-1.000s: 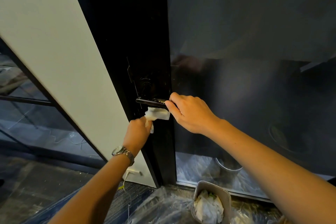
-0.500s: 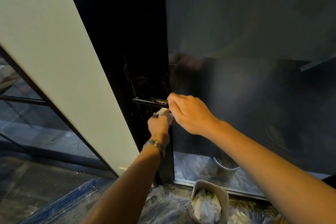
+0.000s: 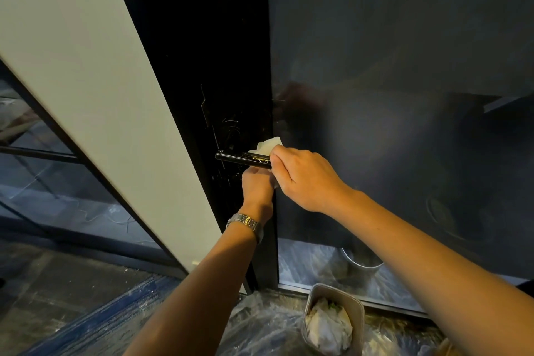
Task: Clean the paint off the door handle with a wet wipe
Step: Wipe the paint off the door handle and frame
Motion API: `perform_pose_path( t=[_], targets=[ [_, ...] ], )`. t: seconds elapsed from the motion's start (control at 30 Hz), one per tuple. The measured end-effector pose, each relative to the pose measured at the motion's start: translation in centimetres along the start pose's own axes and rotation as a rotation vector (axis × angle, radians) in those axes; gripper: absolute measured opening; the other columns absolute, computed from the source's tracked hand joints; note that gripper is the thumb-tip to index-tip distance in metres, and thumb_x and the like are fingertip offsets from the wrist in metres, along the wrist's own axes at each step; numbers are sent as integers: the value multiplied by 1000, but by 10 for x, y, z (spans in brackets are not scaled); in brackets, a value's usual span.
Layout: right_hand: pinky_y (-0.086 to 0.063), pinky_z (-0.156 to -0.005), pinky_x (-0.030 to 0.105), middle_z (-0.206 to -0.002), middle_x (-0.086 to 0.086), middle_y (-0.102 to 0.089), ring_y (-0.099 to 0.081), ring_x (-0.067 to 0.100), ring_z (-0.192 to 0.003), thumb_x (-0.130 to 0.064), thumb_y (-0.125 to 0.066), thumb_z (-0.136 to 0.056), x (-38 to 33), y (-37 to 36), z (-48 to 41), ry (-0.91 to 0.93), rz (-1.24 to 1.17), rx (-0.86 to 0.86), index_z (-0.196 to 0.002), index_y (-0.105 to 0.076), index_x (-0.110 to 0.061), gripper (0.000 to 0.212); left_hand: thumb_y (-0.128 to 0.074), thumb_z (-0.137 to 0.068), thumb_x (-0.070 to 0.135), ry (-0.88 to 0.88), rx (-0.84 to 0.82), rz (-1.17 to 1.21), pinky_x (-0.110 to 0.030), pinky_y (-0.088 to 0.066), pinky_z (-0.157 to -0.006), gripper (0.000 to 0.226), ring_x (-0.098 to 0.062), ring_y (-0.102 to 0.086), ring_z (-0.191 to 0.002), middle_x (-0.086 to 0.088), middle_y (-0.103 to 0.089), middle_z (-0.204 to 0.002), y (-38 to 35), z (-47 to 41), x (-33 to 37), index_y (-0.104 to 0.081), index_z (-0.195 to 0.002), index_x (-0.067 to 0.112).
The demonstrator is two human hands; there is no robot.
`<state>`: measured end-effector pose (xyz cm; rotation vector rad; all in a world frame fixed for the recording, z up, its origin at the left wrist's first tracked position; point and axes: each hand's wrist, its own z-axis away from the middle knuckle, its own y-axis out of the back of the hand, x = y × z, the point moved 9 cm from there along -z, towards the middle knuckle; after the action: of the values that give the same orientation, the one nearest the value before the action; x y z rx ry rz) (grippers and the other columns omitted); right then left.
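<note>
A black door handle (image 3: 235, 157) juts sideways from a dark door (image 3: 185, 72), with pale paint specks along its top near the free end. The right hand (image 3: 304, 179) curls round that end from above. The left hand (image 3: 257, 188), a metal watch (image 3: 245, 222) on its wrist, sits fisted just beneath the handle, touching the right hand. It grips a white wet wipe (image 3: 269, 144), which rises above the handle beside the right knuckles; a scrap also shows between the two hands. Right of the door is a dark glass panel (image 3: 404, 95), left a pale wall (image 3: 81, 72). On the floor's plastic sheeting (image 3: 260, 326) stands a tub (image 3: 357, 308) of crumpled wipes.
</note>
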<state>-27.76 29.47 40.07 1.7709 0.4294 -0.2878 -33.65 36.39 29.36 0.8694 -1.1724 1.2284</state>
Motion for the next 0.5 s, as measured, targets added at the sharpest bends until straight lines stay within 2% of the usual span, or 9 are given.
perform_pose_path(
  t=[0.1,0.2,0.27,0.33,0.4,0.5],
  targets=[
    [-54,-67,36,-101,5,-63,-60,20,-82,-29,-31,-100,-1,2,0,4,3,19,-109,-53,-12,29,-43,-86,-8,36,-50,37,-16,-45,-46,25,-12,-51,-57,-4,-51,-63,-2,6,1,-53,-70,9],
    [-54,-66,41,-101,6,-64,-61,22,-79,-29,-31,-100,-2,4,0,7,16,21,-108,-52,-11,29,-48,-85,-9,-71,2,19,-16,-45,-46,23,-8,-53,-54,-2,-54,-64,9,-3,24,-54,-73,9],
    [-53,-64,40,-98,5,-63,-60,22,-78,-29,-31,-100,-2,4,-1,8,28,23,-108,-51,-11,29,-51,-85,-6,-97,35,-47,-14,-44,-42,11,-10,-52,-57,-3,-57,-70,16,-7,33,-57,-84,3],
    [-49,-59,36,-91,3,-61,-59,21,-74,-28,-31,-100,-2,4,0,9,42,34,-103,-52,-11,27,-54,-84,-6,-99,104,-134,-10,-42,-35,17,-10,-53,-59,-9,-60,-82,24,-5,32,-57,-100,-5],
    [-48,-56,32,-92,4,-63,-58,18,-72,-28,-31,-99,-2,4,0,12,56,44,-100,-53,-11,27,-56,-83,-4,-107,183,-222,-7,-44,-36,23,-14,-58,-66,-14,-62,-91,29,1,31,-59,-106,-7],
    [-50,-57,32,-96,4,-63,-58,18,-73,-29,-31,-100,-3,6,1,16,73,50,-103,-53,-12,28,-59,-83,1,-153,306,-267,-11,-44,-42,21,-29,-65,-86,-20,-67,-98,34,7,38,-61,-102,-7]
  ],
)
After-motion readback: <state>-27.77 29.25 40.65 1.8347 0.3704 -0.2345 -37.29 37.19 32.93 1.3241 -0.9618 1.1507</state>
